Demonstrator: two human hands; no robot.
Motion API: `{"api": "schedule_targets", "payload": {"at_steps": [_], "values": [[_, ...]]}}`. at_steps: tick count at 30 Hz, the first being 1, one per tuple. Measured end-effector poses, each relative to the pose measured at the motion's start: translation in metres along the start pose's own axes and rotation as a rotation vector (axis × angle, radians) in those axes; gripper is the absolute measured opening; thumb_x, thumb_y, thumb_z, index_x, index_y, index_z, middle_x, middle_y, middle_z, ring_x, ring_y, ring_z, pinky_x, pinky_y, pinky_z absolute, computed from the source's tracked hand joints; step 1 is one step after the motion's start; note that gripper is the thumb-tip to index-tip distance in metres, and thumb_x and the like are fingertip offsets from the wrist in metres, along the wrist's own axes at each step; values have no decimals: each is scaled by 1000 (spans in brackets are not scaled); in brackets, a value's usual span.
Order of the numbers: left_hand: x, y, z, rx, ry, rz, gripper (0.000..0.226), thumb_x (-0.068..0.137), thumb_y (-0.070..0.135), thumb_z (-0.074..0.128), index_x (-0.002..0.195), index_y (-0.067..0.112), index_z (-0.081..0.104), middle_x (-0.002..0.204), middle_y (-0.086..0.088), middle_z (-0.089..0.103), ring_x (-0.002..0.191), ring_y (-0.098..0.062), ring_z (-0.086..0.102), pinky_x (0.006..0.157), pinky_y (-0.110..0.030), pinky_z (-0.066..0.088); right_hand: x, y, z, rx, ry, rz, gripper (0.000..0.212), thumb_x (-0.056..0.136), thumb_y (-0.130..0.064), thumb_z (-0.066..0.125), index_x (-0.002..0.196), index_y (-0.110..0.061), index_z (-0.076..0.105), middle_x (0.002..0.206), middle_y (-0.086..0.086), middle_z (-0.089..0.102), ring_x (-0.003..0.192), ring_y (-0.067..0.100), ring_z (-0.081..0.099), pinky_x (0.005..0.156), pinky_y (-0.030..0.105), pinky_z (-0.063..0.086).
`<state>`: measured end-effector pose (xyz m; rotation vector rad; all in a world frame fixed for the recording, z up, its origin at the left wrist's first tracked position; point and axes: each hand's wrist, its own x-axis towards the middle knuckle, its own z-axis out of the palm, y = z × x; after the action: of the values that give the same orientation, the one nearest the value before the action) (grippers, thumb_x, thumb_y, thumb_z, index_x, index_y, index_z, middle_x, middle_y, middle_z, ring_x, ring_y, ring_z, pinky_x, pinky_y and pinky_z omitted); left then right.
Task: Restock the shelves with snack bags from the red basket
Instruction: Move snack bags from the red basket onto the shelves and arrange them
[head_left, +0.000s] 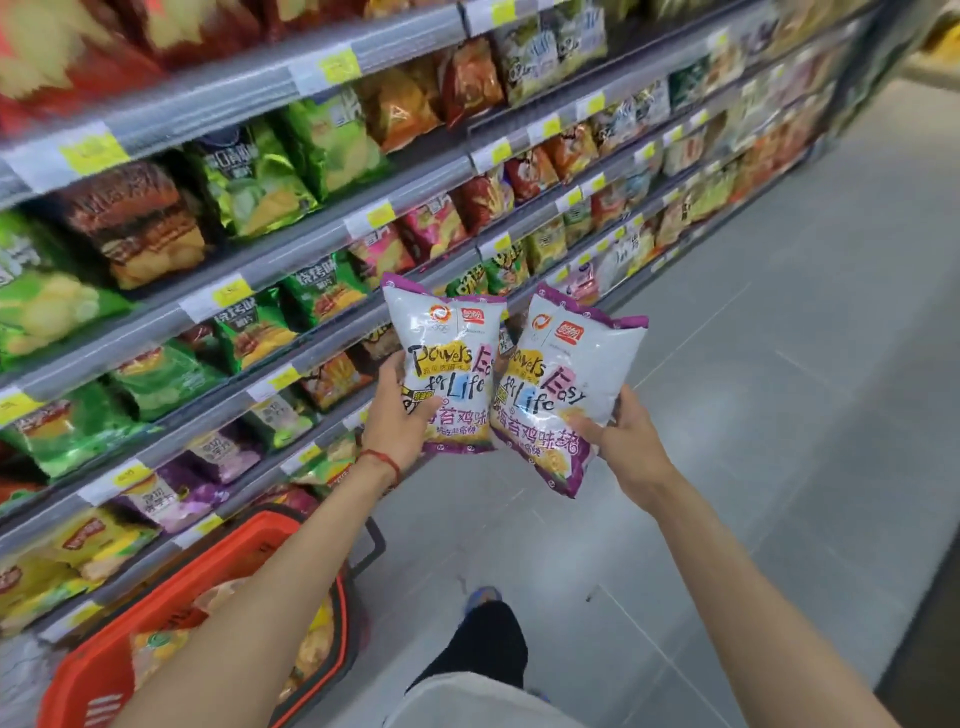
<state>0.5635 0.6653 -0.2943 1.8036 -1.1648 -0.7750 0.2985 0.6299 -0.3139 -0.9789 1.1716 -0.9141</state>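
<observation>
Snack bags, two alike: white w/ purple edges, printed "Powers Easy for Life" plus Chinese text. The left snack bag (447, 364) is gripped by the left hand (397, 415), thumb across the front low down, fingers hidden behind. The right snack bag (563, 384) is gripped the same way by the right hand (623, 436), thumb on the front near the lower right corner. Both bags are held upright in mid-air, fronts toward the camera, tops leaning slightly apart, inner edges meeting low down. A red string bracelet (382, 460) circles the left wrist.

The red basket (171, 597) sits below the left forearm, right beside the lowest shelf, w/ more bags inside. The shelves (311, 358) run left of & beyond the left hand: several tiers of chip bags, yellow price tags along the rails. The view is blurred toward the edges. The grey floor (753, 441) lies below & right of the right hand.

Step, as I judge it: bags are out of the basket, not yet shelved. Next move prob. calls for finding the matching row; purple-&-white packs low, left of the left wrist, may match, but they are too blurred to tell. Then swing both hands left & slide each bag in upright, face out, w/o crushing the contents.
</observation>
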Motion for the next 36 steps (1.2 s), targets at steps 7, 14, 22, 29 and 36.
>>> {"api": "schedule_targets", "payload": {"at_steps": [7, 14, 22, 29, 36], "values": [[105, 48, 72, -38, 24, 42, 67, 91, 9, 68, 148, 14, 33, 129, 9, 49, 116, 4, 43, 92, -10, 36, 112, -44, -50, 22, 19, -25, 57, 91, -2, 73, 141, -22, 52, 129, 1, 70, 116, 27, 69, 88, 47, 62], [229, 82, 130, -48, 64, 41, 70, 90, 15, 71, 147, 22, 33, 132, 11, 50, 123, -2, 45, 104, -26, 35, 244, -100, -84, 0, -3, -9, 57, 92, -5, 74, 140, -27, 52, 129, 1, 70, 117, 30, 68, 91, 53, 60], [332, 139, 186, -39, 153, 70, 67, 90, 15, 71, 147, 20, 35, 136, 11, 47, 122, -2, 44, 105, -27, 37, 363, -158, -122, 51, -26, -55, 56, 94, 2, 68, 142, -21, 51, 127, 0, 72, 114, 26, 71, 86, 43, 63], [405, 183, 238, -15, 289, 59, 69, 91, 26, 70, 150, 20, 35, 145, 4, 51, 133, -14, 48, 111, -44, 41, 470, -204, -171, 64, -109, -106, 55, 96, -1, 66, 145, -18, 46, 130, 2, 70, 114, 23, 71, 87, 42, 62], [440, 240, 297, -12, 455, 29, 62, 94, 22, 67, 149, 21, 38, 146, 9, 44, 133, -4, 38, 116, -35, 33, 566, -254, -225, 24, -249, -29, 48, 97, -7, 68, 141, -17, 50, 126, 3, 72, 102, 16, 75, 72, 30, 62]]}}
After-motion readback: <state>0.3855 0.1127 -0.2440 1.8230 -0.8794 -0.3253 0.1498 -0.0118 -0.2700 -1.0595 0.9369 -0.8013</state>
